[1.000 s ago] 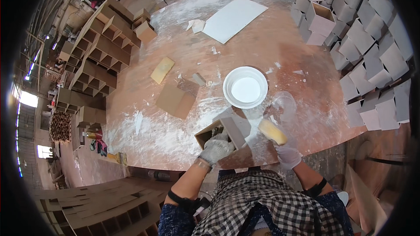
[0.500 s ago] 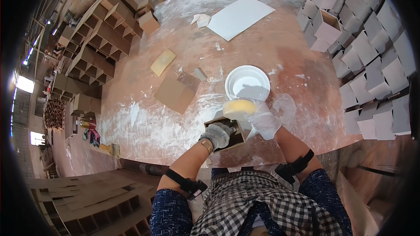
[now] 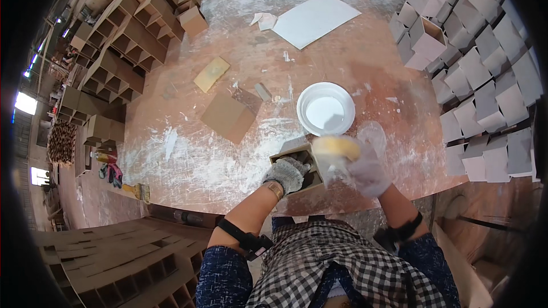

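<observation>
My left hand (image 3: 287, 173), in a grey knit glove, grips a small open brown box (image 3: 302, 165) at the near edge of the round table (image 3: 188, 154). My right hand (image 3: 365, 170), in a thin whitish glove, holds a yellow sponge (image 3: 337, 148) against the box's right side. Just beyond the sponge stands a white bowl (image 3: 326, 108) of white liquid.
A brown cardboard box (image 3: 230, 116), a yellow sponge pad (image 3: 212, 73), a small grey block (image 3: 263, 92) and a white sheet (image 3: 315, 18) lie on the table. Many grey-white boxes (image 3: 479, 74) are stacked at the right. Cardboard dividers (image 3: 123, 51) stand at the left.
The right hand carried the sponge up toward the bowl and then back down to the box's right side. The left hand kept its hold on the box.
</observation>
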The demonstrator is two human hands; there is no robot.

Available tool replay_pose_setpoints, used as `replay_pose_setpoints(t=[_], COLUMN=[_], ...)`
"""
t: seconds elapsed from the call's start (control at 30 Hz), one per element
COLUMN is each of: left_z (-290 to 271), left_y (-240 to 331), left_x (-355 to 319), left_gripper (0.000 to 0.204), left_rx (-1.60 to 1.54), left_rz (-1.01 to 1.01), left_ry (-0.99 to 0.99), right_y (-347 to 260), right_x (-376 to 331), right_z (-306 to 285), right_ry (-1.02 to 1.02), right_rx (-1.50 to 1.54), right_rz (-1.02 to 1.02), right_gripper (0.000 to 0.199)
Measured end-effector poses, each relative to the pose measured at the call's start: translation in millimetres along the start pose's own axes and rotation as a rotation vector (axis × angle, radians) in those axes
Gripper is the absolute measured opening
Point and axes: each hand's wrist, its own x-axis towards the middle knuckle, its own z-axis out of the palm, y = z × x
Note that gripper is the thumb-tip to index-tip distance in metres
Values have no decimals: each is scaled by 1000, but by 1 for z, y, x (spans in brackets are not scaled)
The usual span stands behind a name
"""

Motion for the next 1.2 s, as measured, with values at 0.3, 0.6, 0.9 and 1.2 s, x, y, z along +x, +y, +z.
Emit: replay_pose_setpoints(t=[0.3, 0.6, 0.9, 1.2], left_z=[-27, -7, -26, -5], left_y=[7, 5, 9, 4], left_x=[8, 3, 5, 5], left_gripper=[37, 34, 32, 36], left_rx=[-65, -5, -35, -72], left_rz=[-65, -30, -30, -49], left_ry=[-186, -62, -101, -82], right_y=[28, 24, -1, 34], right_x=[-2, -48, 6, -81], right_z=[19, 5, 20, 7], right_ry=[-34, -105, -11, -81], right_rx=[-433, 204, -284, 171], right_rz=[-224, 67, -185, 411], right_gripper=[49, 43, 31, 40])
